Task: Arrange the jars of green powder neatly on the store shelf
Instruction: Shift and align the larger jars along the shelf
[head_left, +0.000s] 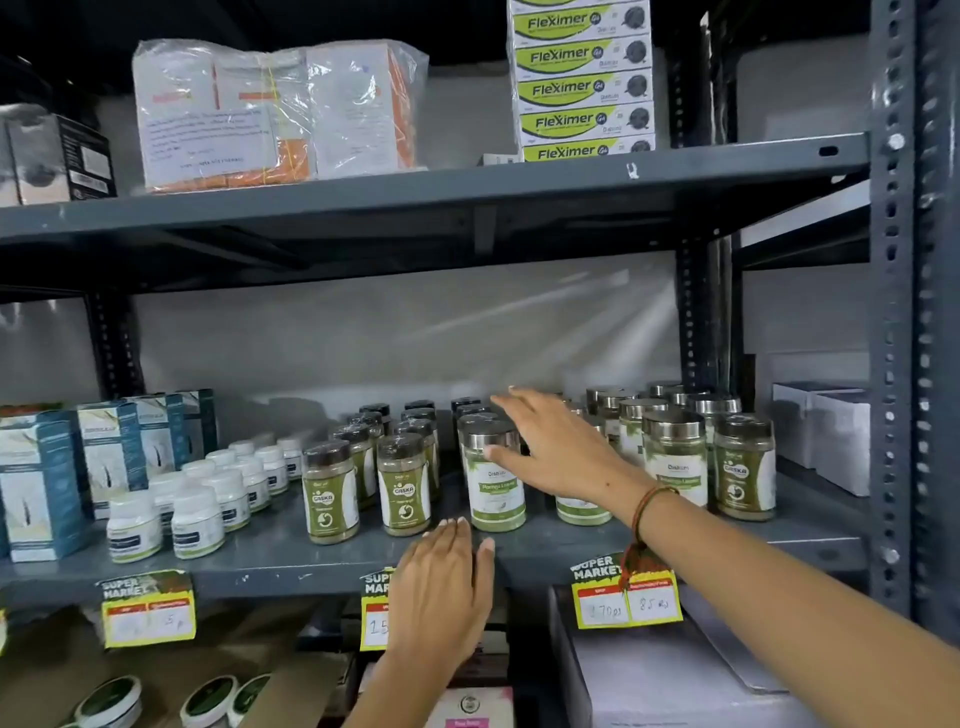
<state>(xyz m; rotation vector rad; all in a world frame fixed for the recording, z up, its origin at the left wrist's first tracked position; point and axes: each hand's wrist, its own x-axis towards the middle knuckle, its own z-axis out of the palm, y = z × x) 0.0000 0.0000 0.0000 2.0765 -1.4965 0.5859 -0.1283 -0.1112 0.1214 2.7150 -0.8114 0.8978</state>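
Jars of green powder stand on the grey middle shelf (291, 558). Two rows of brown-lidded jars (331, 492) run back at the centre. A silver-lidded jar (496, 483) fronts a row beside them. More silver-lidded jars (674, 457) and a brown-lidded jar (744, 467) crowd the right. My right hand (556, 447) reaches over the shelf with fingers spread, thumb touching the front silver-lidded jar, holding nothing. My left hand (447, 587) lies flat with fingers together on the shelf's front edge, just below that jar. A jar behind my right wrist is partly hidden.
Small white bottles (192, 519) and blue boxes (41, 483) fill the shelf's left. White boxes (821, 431) sit far right behind the upright post (893, 364). Yellow price tags (626, 597) hang on the edge. Stacked green cartons (582, 88) and a wrapped bundle (275, 109) sit above.
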